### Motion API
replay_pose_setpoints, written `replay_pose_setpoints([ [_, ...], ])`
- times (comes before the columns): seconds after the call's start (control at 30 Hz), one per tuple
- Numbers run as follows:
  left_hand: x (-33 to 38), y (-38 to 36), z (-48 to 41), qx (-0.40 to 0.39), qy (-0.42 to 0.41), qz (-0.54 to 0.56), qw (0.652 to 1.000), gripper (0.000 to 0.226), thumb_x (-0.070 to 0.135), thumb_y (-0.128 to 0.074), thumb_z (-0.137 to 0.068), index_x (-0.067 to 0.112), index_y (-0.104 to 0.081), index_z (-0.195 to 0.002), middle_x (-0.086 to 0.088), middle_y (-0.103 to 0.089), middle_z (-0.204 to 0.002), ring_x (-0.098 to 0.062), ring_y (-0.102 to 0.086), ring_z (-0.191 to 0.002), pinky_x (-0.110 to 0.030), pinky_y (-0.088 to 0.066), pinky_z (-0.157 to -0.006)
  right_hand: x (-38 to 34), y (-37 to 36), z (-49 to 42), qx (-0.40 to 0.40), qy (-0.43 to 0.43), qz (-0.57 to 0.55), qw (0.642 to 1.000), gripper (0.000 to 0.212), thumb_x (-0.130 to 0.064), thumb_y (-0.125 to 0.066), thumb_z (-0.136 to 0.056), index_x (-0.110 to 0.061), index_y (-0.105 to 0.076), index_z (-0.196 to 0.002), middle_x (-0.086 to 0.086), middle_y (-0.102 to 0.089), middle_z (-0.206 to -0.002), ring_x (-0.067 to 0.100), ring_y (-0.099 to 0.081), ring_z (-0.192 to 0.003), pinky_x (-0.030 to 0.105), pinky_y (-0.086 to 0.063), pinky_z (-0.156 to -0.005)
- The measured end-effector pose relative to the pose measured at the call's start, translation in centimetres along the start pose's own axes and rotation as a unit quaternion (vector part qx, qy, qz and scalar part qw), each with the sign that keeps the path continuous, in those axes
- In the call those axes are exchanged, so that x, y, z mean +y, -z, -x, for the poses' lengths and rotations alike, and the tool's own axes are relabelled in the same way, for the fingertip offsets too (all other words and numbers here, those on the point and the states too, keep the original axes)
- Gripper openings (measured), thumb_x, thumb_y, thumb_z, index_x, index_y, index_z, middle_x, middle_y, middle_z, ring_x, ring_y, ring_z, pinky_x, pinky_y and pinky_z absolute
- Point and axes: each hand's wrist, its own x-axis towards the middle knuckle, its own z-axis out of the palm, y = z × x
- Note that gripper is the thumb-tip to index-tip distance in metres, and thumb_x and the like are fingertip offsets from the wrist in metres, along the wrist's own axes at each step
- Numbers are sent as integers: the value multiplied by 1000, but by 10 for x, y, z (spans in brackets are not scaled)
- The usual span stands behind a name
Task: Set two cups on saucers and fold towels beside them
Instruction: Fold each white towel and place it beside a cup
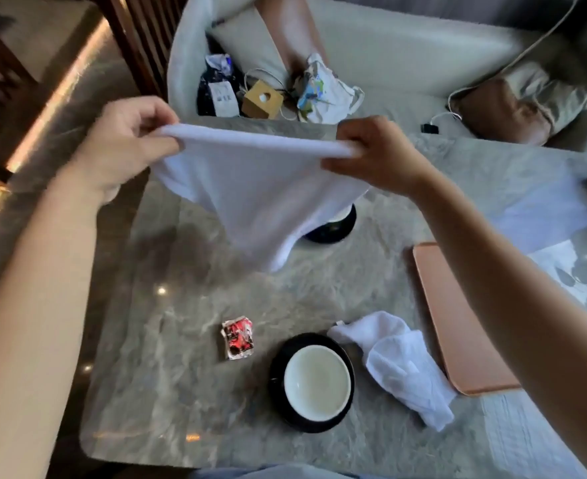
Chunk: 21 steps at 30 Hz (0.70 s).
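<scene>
While left hand (pixel 123 146) and right hand (pixel 371 157) pinch towel 1 (pixel 250 191) aloft, unfolded, cup 1 (pixel 316 382) sits on its saucer (pixel 278 363); towel 2 (pixel 399 368) lies crumpled beside; far saucer (pixel 335 231) largely hidden.

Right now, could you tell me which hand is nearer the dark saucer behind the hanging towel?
Right. The right hand pinches the towel just above the saucer; the left hand holds the other corner, far to its left.

Soft white terry-cloth towel (pixel 250 188); polished, veined marble table (pixel 188 392); glossy ceramic cup (pixel 317 381).
</scene>
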Motion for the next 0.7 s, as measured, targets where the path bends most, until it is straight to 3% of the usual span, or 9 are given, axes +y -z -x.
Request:
replay_pose_setpoints([
  [0.13,-10,51,10,24,2,72,997,23,9,-63,-76,31,-59,-71,20,-58,-59,6,-51,-63,-8,-39,-58,-22,-10,-29,20,-7,-174,985,32,-20,-72,-72,-26,-42,-64,-7,-38,-64,7,-33,-63,23,-26,-55],
  [0.27,-49,65,38,9,76,149,986,20,10,-65,-80,27,-59,-71,15,-60,-57,4,-55,-56,-10,-43,-49,-22,-43,-31,-50,-44,-354,933,23,-8,-69,-74,-20,-50,-67,-14,-55,-59,0,-49,-57,13,-38,-52],
  [0.4,-107,45,79,-29,194,233,952,8,16,-66,-76,22,-60,-73,11,-65,-61,2,-60,-58,-11,-47,-52,4,-93,-7,-147,-137,-383,901,13,-1,-67,-77,-9,-57,-74,-7,-63,-64,3,-57,-59,14,-43,-52],
  [0.47,-131,32,103,-43,260,251,931,31,30,-80,-62,15,-58,-78,8,-65,-64,-1,-60,-60,-13,-48,-53,18,-118,12,-200,-192,-380,882,14,-9,-69,-74,-15,-56,-73,-4,-55,-66,4,-50,-58,17,-38,-50],
  [0.53,-153,19,124,-52,328,248,910,57,37,-87,-47,8,-60,-88,-3,-64,-75,-9,-61,-71,-21,-49,-63,34,-140,29,-238,-238,-345,876,30,-7,-69,-79,-26,-54,-62,-14,-47,-59,-1,-43,-53,14,-33,-45],
  [0.6,-168,8,141,-84,377,259,885,46,27,-81,-60,5,-59,-94,-12,-60,-84,-16,-58,-79,-29,-45,-69,49,-157,44,-259,-284,-328,863,36,-7,-68,-82,-29,-53,-58,-18,-43,-56,-3,-41,-50,13,-34,-43],
  [0.7,-181,-4,150,-126,403,263,868,15,26,-72,-71,16,-61,-72,-2,-62,-71,-10,-58,-69,-23,-43,-60,64,-170,53,-261,-327,-321,850,26,-11,-69,-82,-26,-57,-65,-16,-49,-58,-3,-49,-53,13,-40,-45],
])
